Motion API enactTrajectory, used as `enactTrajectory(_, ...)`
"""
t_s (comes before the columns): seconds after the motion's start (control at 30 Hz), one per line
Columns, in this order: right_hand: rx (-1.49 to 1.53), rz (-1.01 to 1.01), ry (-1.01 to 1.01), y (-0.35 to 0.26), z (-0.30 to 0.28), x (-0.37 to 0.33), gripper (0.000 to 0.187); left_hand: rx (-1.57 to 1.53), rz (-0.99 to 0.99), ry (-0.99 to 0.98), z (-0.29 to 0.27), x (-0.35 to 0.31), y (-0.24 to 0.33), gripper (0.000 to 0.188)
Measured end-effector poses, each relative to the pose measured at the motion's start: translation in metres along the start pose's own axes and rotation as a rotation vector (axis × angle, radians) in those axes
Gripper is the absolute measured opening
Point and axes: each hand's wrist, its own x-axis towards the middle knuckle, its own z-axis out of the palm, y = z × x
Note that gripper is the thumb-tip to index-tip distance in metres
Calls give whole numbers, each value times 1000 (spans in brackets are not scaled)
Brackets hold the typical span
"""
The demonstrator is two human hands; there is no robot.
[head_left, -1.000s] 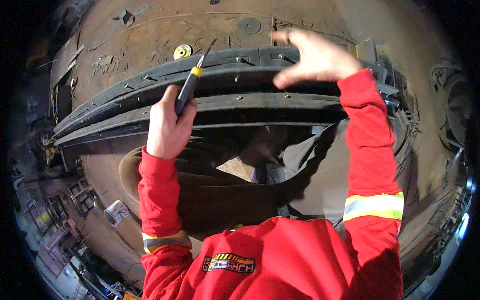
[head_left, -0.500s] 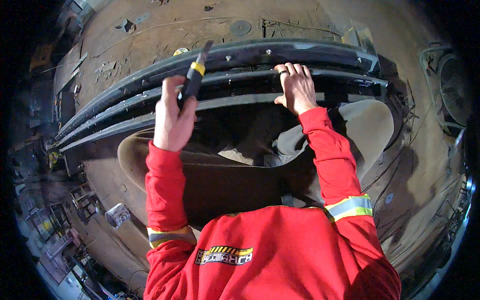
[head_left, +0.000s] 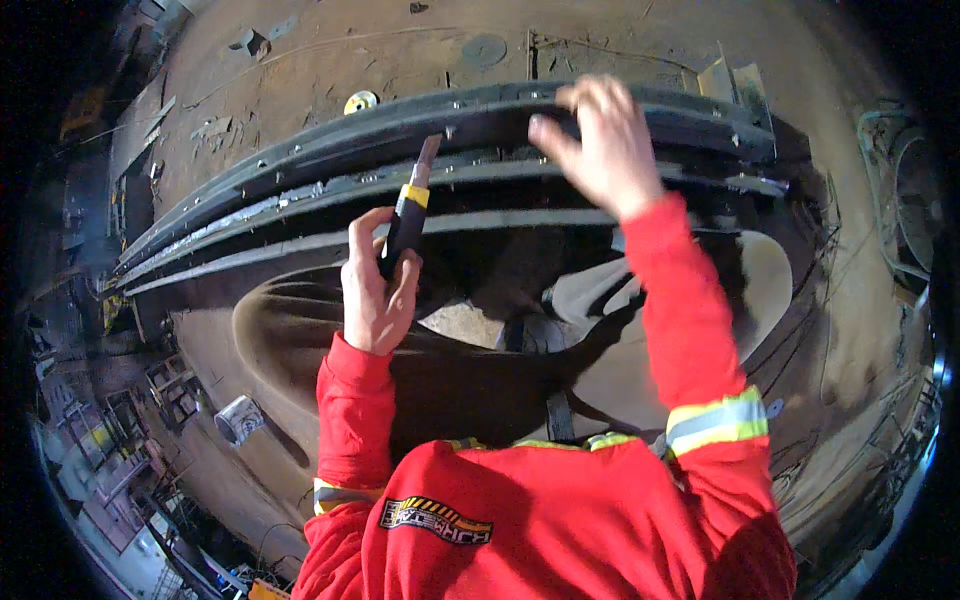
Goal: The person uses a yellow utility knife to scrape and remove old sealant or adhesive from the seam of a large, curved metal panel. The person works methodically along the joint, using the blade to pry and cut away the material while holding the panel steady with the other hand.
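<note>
Floor: A brown, dusty floor (head_left: 690,45) spreads beyond and around you, littered with thin scraps (head_left: 212,128).
Room: Dim workshop clutter (head_left: 110,440) crowds the left rim, too dark to sort fully; a round metal frame (head_left: 912,195) stands at the far right.
Rails: Long dark rails (head_left: 520,218) studded with small bolts (head_left: 450,132) run side by side across the scene, just beyond your knees (the lens makes them look bowed).
Utility knife: The black-and-yellow utility knife (head_left: 405,225) is in your left hand (head_left: 378,300), its blade (head_left: 425,165) bared and pointing up and away from you, over the rails in this view.
Left grip: Your fingers and thumb are wrapped around the handle.
Right hand: Your right hand (head_left: 608,150) is empty, thumb apart from loosely bent fingers, above the rails and hiding a stretch of them; you cannot tell here whether it touches.
Beyond the rails: A yellow-and-white ring (head_left: 361,102) lies just past the back rail, a flat grey disc (head_left: 484,50) farther off, an angled plate (head_left: 718,80) near the right end.
Bucket: A white bucket (head_left: 238,420) is left of your left sleeve (head_left: 355,410); its contents do not show.
</note>
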Motion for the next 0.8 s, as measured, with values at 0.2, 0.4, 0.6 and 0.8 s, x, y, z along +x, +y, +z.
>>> enactTrajectory(0.2,-211,220,-425,38,34,35,61,48,71,-36,3,-2,4,49)
enactTrajectory(0.4,-251,151,-362,25,15,1,86,2,83,-50,-6,-7,11,52)
enactTrajectory(0.6,-196,112,-457,-10,-5,-53,89,83,-89,-177,-10,-10,27,49)
enactTrajectory(0.8,-212,104,-355,-5,1,-77,88,189,-34,-281,18,-12,31,49)
